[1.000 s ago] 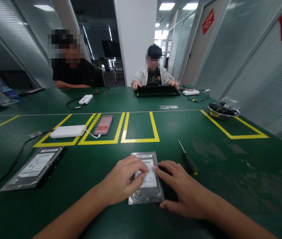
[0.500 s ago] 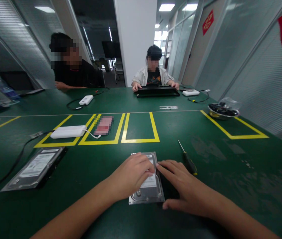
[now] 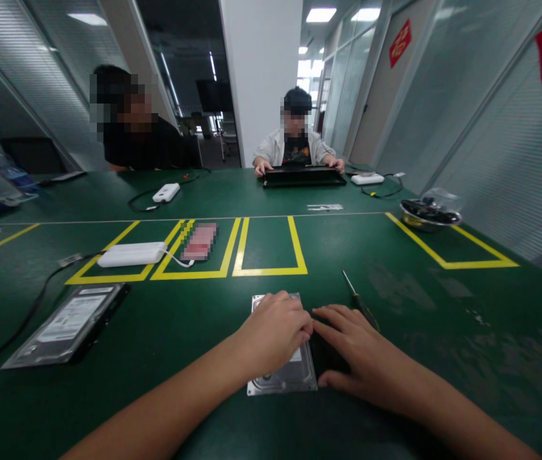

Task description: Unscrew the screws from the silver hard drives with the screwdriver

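Observation:
A silver hard drive (image 3: 283, 378) lies flat on the green table, its label mostly covered by my left hand (image 3: 275, 332). The fingers of that hand are curled together at the drive's right edge; whatever they may pinch is hidden. Just right of the drive is my right hand (image 3: 350, 348), open, thumb apart and forefinger reaching to the left fingertips. Behind it lies a screwdriver (image 3: 357, 299), its dark handle partly covered by the hand.
A second hard drive (image 3: 72, 322) lies at the left near a black cable. Yellow tape frames (image 3: 271, 271) mark the table, with a white power bank (image 3: 131, 254) and a phone there. A metal bowl (image 3: 431, 222) stands at right. Two people sit opposite, one holding a black panel (image 3: 304, 177).
My left hand has shifted right across the drive, to its right edge. My right hand has moved slightly right, covering more of the screwdriver handle. The person at left leans further left.

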A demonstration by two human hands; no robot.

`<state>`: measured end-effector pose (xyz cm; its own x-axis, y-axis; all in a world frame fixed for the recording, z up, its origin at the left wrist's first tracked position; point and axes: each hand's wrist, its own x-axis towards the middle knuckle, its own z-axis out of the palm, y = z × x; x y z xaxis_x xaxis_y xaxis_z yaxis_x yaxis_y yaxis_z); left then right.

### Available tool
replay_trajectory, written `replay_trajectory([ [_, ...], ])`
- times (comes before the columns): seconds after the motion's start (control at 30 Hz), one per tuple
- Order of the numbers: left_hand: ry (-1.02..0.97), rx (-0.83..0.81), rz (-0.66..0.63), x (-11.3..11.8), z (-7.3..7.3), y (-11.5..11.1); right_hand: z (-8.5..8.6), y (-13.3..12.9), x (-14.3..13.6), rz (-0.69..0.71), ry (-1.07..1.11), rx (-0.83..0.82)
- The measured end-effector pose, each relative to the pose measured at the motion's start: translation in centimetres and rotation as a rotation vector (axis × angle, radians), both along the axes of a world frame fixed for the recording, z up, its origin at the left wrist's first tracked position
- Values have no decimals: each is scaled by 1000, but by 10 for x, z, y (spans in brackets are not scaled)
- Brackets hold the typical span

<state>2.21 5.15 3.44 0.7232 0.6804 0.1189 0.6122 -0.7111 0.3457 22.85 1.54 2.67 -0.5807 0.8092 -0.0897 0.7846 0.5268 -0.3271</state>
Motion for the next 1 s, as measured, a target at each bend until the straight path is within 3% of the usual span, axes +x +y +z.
replay_trajectory([
  [0.63, -16, -94, 151, 6, -4, 11, -4, 1, 5, -1, 52, 109],
  [1.0, 26, -234, 186, 9, 5, 19, -2, 1, 4, 1, 64, 147],
])
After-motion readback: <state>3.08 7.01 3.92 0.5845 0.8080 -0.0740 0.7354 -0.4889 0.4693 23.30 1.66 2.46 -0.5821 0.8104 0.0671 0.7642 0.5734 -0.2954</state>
